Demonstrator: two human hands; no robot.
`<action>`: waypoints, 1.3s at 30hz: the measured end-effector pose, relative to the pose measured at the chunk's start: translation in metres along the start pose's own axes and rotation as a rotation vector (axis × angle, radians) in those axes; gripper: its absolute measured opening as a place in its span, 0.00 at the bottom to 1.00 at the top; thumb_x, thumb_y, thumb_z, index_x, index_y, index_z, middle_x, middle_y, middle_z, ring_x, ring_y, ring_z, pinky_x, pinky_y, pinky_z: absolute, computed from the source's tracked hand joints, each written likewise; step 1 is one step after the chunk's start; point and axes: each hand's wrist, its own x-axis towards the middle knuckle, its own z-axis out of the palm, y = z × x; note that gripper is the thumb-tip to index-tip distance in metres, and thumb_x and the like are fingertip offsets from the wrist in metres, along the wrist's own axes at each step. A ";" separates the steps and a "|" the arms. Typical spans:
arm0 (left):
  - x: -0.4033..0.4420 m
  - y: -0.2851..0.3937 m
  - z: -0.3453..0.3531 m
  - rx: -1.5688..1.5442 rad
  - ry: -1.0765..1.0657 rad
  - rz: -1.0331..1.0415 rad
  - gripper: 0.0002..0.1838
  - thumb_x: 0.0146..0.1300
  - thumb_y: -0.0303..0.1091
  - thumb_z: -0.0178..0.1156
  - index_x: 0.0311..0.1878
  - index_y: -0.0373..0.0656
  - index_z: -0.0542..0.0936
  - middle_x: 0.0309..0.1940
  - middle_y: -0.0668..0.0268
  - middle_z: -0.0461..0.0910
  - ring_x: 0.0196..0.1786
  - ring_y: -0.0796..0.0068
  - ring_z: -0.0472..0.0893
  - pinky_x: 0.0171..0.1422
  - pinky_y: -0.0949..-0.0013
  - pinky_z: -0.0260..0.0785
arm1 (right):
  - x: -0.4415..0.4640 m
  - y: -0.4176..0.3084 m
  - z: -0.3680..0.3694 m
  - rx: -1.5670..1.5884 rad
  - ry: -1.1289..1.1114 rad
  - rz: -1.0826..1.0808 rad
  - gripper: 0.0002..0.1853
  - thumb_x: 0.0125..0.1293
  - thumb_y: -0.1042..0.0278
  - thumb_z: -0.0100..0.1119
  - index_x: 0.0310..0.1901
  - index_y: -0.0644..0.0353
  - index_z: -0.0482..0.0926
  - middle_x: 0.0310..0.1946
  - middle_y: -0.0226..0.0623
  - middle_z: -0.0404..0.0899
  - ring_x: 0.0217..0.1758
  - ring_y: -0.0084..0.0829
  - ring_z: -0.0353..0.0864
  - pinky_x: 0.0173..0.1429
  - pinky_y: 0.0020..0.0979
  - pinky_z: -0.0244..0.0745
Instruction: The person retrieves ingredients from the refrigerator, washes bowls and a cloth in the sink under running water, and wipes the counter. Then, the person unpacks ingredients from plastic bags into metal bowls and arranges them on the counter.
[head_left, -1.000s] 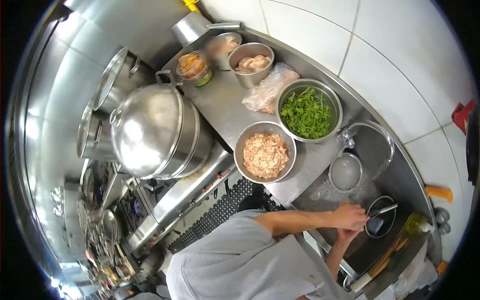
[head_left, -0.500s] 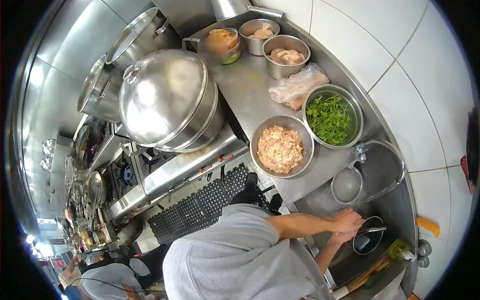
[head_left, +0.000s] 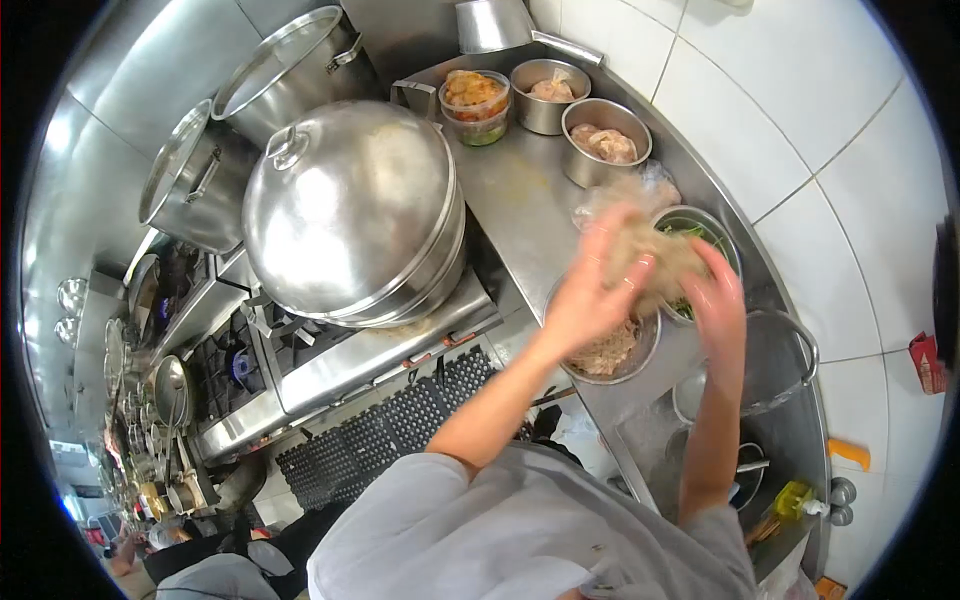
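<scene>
Both hands are raised over the metal counter, around a motion-smeared tan, cloth-like thing (head_left: 650, 255). My left hand (head_left: 595, 285) has its fingers against the left side of it. On the other side, the curled fingers of my right hand (head_left: 720, 290) touch its edge. Under them sits a steel bowl of pale pink minced mixture (head_left: 605, 355), partly covered by my left hand. Just behind, a steel bowl of green herbs (head_left: 735, 245) is mostly hidden. A clear plastic bag (head_left: 655, 185) shows beyond the cloth-like thing.
A large domed steamer pot (head_left: 350, 210) stands on the stove at left. Steel pots of raw meat (head_left: 607, 145) and a plastic tub (head_left: 475, 105) line the counter's back. A sink (head_left: 650, 450) with a strainer (head_left: 765, 395) lies at right. Another person (head_left: 225, 575) is at lower left.
My hands have left the sink and whisk and moved up over the counter bowls. A tan, cloth-like thing is now between them. The view has shifted slightly.
</scene>
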 end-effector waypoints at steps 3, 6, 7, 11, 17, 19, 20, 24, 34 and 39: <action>-0.032 -0.038 -0.061 0.310 -0.018 -0.245 0.41 0.61 0.45 0.63 0.71 0.37 0.55 0.66 0.43 0.62 0.70 0.51 0.61 0.72 0.60 0.54 | 0.062 0.026 0.043 -0.379 -0.072 -0.077 0.19 0.58 0.70 0.63 0.53 0.60 0.78 0.53 0.43 0.77 0.50 0.39 0.79 0.52 0.34 0.75; -0.078 -0.093 -0.071 0.471 -0.090 -0.455 0.35 0.61 0.46 0.63 0.65 0.36 0.64 0.57 0.44 0.71 0.56 0.54 0.75 0.60 0.60 0.67 | 0.100 0.025 0.109 -0.665 -0.367 0.059 0.16 0.65 0.58 0.54 0.44 0.60 0.83 0.55 0.48 0.76 0.50 0.47 0.79 0.50 0.39 0.76; -0.085 -0.109 -0.067 0.398 -0.098 -0.504 0.32 0.61 0.46 0.63 0.62 0.37 0.67 0.53 0.46 0.74 0.51 0.56 0.78 0.56 0.60 0.70 | 0.117 0.035 0.138 -0.713 -0.557 0.198 0.21 0.67 0.53 0.50 0.49 0.64 0.79 0.59 0.50 0.71 0.56 0.50 0.74 0.56 0.43 0.71; -0.089 -0.108 -0.059 0.149 -0.168 -0.688 0.21 0.62 0.45 0.63 0.48 0.39 0.71 0.37 0.53 0.80 0.32 0.66 0.81 0.41 0.63 0.74 | 0.141 0.133 0.256 -0.883 -0.447 0.302 0.39 0.67 0.44 0.46 0.63 0.76 0.58 0.71 0.58 0.45 0.72 0.59 0.43 0.71 0.52 0.42; -0.109 -0.111 -0.069 -0.026 -0.212 -0.629 0.13 0.63 0.33 0.63 0.43 0.40 0.69 0.33 0.58 0.80 0.32 0.68 0.82 0.35 0.68 0.75 | 0.191 0.182 0.306 -0.936 -0.032 -0.077 0.47 0.60 0.47 0.54 0.69 0.77 0.50 0.74 0.58 0.37 0.77 0.56 0.29 0.76 0.53 0.31; -0.120 -0.119 -0.079 -0.086 -0.223 -0.665 0.14 0.63 0.34 0.63 0.44 0.39 0.69 0.40 0.58 0.80 0.38 0.70 0.83 0.41 0.69 0.75 | 0.222 0.191 0.299 -0.866 -0.018 -0.257 0.47 0.57 0.50 0.57 0.68 0.77 0.50 0.74 0.58 0.37 0.77 0.55 0.30 0.76 0.52 0.32; -0.120 -0.117 -0.087 -0.124 -0.244 -0.728 0.15 0.63 0.35 0.63 0.44 0.38 0.69 0.44 0.57 0.80 0.40 0.70 0.83 0.43 0.69 0.75 | 0.230 0.192 0.299 -0.799 0.009 -0.243 0.46 0.56 0.53 0.57 0.68 0.76 0.50 0.74 0.58 0.38 0.77 0.54 0.32 0.76 0.51 0.32; -0.126 -0.126 -0.096 -0.282 -0.279 -0.915 0.16 0.64 0.37 0.63 0.44 0.38 0.69 0.51 0.53 0.77 0.41 0.68 0.84 0.41 0.68 0.75 | 0.261 0.177 0.304 -0.619 -0.014 -0.184 0.44 0.52 0.61 0.58 0.68 0.75 0.52 0.73 0.56 0.43 0.77 0.50 0.40 0.77 0.48 0.35; -0.085 -0.112 -0.074 -0.209 -0.421 -0.910 0.16 0.65 0.39 0.60 0.40 0.36 0.69 0.33 0.54 0.81 0.31 0.65 0.85 0.36 0.65 0.74 | 0.236 0.174 0.311 -0.042 -0.502 -0.189 0.29 0.42 0.81 0.50 0.51 0.59 0.80 0.52 0.43 0.79 0.58 0.39 0.76 0.65 0.33 0.68; -0.098 -0.122 -0.064 -0.164 -0.301 -0.767 0.14 0.64 0.37 0.59 0.38 0.36 0.67 0.30 0.53 0.79 0.30 0.60 0.84 0.35 0.61 0.73 | 0.255 0.119 0.268 -0.081 -0.679 0.143 0.26 0.46 0.78 0.55 0.52 0.59 0.80 0.53 0.42 0.78 0.59 0.39 0.75 0.65 0.32 0.67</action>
